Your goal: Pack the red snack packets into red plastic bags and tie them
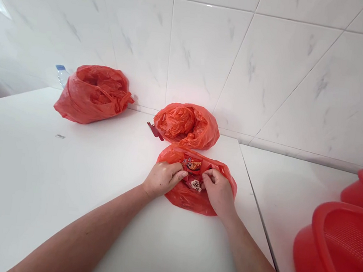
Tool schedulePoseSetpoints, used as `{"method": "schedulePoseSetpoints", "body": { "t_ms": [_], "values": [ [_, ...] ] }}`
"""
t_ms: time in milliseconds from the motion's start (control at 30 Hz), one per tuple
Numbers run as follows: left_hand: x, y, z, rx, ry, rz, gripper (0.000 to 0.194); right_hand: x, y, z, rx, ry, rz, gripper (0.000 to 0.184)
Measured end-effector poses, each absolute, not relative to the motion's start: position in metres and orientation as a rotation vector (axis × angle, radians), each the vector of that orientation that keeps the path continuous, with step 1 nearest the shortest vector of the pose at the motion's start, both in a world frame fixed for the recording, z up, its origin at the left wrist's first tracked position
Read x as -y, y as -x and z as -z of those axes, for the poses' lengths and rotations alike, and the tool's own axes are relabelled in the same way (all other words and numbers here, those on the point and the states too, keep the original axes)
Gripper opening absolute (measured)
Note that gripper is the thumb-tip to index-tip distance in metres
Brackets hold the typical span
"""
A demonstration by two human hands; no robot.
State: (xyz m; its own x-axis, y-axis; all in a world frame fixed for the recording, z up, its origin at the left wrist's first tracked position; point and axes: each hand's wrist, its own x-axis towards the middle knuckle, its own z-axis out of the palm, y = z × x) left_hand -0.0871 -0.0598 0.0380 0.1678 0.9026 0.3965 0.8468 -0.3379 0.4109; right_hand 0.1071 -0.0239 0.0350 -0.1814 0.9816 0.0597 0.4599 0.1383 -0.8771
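A red plastic bag (pixel 190 203) lies with its mouth spread wide on the white table. Inside are small red printed packets: one (pixel 192 163) bears a food picture and dark lettering, another (pixel 195 184) in front of it has a pale patch with black characters. My left hand (pixel 164 178) reaches in from the left, thumb and forefinger pinched at the left end of the front packet. Across from it, my right hand (pixel 218 190) has its fingertips closed at that packet's right end. The fingers partly cover both ends, so the exact grip is hard to see.
Behind stands another red bag (pixel 208 132) stuffed with crumpled plastic, with dark red strips (pixel 156 131) beside it. A larger red bag (pixel 88 103) and a clear bottle (pixel 62 75) are back left. Red baskets (pixel 318 256) stand at right, past a table seam. A tiled wall (pixel 203 55) rises behind.
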Motion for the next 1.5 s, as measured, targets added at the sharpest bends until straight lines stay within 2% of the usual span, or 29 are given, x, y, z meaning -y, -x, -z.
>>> {"method": "schedulePoseSetpoints", "body": {
  "t_ms": [200, 300, 500, 700, 900, 1033, 1167, 1200, 1267, 1367, 1500],
  "values": [
    [0.054, 0.087, -0.034, -1.782, -2.402, -0.915, 0.018, 0.024, -0.102, -0.029, 2.071, 1.451, -0.844, 0.018],
    [0.051, 0.087, -0.031, -1.722, -2.523, -0.881, 0.022, 0.024, -0.101, -0.027, 2.188, 1.521, -0.735, 0.029],
    [0.049, 0.089, -0.027, -1.839, -2.430, -0.896, 0.023, 0.027, -0.101, -0.029, 2.162, 1.446, -0.591, 0.012],
    [0.050, 0.089, -0.027, -1.931, -2.409, -0.957, 0.038, 0.029, -0.103, -0.031, 1.996, 1.466, -0.372, 0.014],
    [0.049, 0.089, -0.026, -1.899, -2.423, -0.916, 0.043, 0.034, -0.101, -0.031, 2.151, 1.218, -0.119, 0.024],
    [0.049, 0.089, -0.028, -1.930, -2.418, -0.890, 0.046, 0.046, -0.100, -0.031, 2.329, 1.157, -0.111, 0.014],
    [0.048, 0.086, -0.031, -1.973, -2.449, -0.888, 0.053, 0.066, -0.111, -0.024, 2.408, 1.123, 0.023, 0.023],
    [0.048, 0.086, -0.032, -1.977, -2.458, -0.894, 0.053, 0.072, -0.114, -0.022, 2.419, 1.108, 0.069, 0.019],
    [0.048, 0.085, -0.034, -1.972, -2.478, -0.926, 0.049, 0.083, -0.119, -0.018, 2.438, 1.082, 0.150, 0.008],
    [0.050, 0.085, -0.036, -1.941, -2.524, -1.033, 0.035, 0.097, -0.120, -0.017, 2.428, 1.010, 0.210, 0.024],
    [0.054, 0.084, -0.041, -1.743, -2.608, -1.130, 0.023, 0.100, -0.115, -0.018, 2.359, 0.951, 0.230, 0.018]
  ]
}}
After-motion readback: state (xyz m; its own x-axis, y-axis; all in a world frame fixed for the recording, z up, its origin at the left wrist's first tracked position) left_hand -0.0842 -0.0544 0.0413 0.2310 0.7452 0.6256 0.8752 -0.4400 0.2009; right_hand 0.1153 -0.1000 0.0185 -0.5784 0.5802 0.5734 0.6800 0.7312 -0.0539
